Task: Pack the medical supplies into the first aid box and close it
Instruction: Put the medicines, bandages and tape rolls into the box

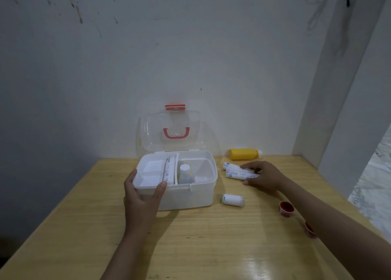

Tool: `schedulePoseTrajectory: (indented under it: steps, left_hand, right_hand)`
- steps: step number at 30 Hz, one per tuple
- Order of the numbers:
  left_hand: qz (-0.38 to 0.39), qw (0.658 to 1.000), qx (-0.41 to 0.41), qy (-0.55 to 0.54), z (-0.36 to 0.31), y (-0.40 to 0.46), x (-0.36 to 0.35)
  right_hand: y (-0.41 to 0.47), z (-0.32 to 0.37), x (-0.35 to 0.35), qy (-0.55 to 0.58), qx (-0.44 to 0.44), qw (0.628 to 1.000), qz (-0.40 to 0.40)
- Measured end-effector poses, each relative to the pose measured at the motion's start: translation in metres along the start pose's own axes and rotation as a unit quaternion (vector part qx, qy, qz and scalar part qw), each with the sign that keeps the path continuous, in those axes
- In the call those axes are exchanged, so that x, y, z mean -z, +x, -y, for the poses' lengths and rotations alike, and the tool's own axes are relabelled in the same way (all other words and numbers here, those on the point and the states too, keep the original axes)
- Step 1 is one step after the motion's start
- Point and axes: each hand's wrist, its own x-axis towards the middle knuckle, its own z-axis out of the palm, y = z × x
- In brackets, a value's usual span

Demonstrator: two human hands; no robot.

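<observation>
The white first aid box stands on the table with its clear lid upright against the wall. Inside lie a wrapped bandage roll and an upright white bottle. My left hand grips the box's front left corner. My right hand closes around a long wrapped bandage roll lying right of the box, next to a second roll. A shorter roll lies nearer me. A yellow bottle lies on its side by the wall.
Two small red-capped containers, one and another partly behind my right forearm, sit near the table's right edge. The wooden table meets a white wall behind and a pillar at the right.
</observation>
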Motion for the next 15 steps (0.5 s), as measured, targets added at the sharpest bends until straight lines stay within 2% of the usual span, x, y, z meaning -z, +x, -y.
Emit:
schedulePoseTrajectory:
  steps: [5, 9, 15]
  left_hand:
    - [-0.003, 1.0, 0.006, 0.004, 0.004, 0.003, 0.001]
    - [-0.004, 1.0, 0.01, 0.009, 0.006, 0.004, 0.002]
    - [-0.006, 1.0, -0.001, 0.004, 0.007, 0.003, 0.002]
  right_hand:
    - [-0.01, 0.001, -0.003, 0.056, 0.008, 0.995, -0.077]
    - [-0.016, 0.018, 0.014, 0.098, 0.041, 0.99, -0.091]
    - [-0.024, 0.08, 0.051, 0.119, 0.116, 0.981, -0.095]
